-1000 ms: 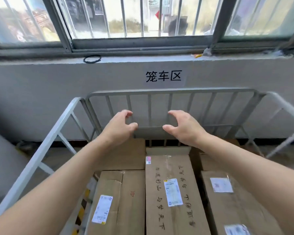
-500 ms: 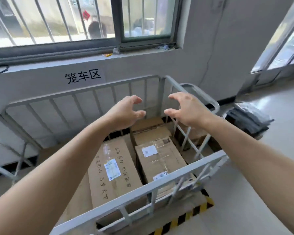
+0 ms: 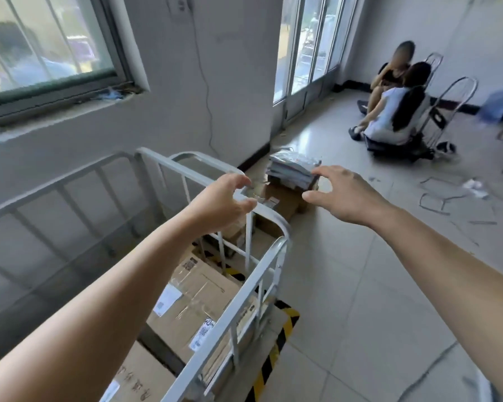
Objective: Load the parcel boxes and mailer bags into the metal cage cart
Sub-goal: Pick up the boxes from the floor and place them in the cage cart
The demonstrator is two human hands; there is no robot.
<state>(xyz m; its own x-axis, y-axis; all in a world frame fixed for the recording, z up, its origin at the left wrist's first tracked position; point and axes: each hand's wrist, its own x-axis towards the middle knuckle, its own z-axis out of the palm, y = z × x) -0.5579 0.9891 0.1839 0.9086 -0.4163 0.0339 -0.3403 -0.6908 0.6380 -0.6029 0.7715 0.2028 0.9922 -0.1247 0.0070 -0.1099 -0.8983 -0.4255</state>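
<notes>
I'm between loads: several parcel boxes already lie flat inside the metal cage cart, and I judge the step in hand to be the reach for the next pickup.

The cart fills the view from 7 o'clock up to the centre. Its long axis runs from 7 toward 1 o'clock, and the boxes inside are laid lengthwise along that line, labels up.

My left hand hovers in front of the cart's far corner rail, fingers half curved and grasping nothing. I can't tell whether it touches the rail.

Just past that corner, at about 12 o'clock, a stack of mailer bags lies flat on a cardboard box standing on the floor, outside the cart. The stack's longer side seems to run from 10 toward 4 o'clock, though blur makes that uncertain.

My right hand, at 1 o'clock, is spread and empty, its fingertips close to the stack's right end.

Next I'd need both hands around the stack's ends, a firm squeeze so the slippery bags don't slide, then a lift over the rail.
</notes>
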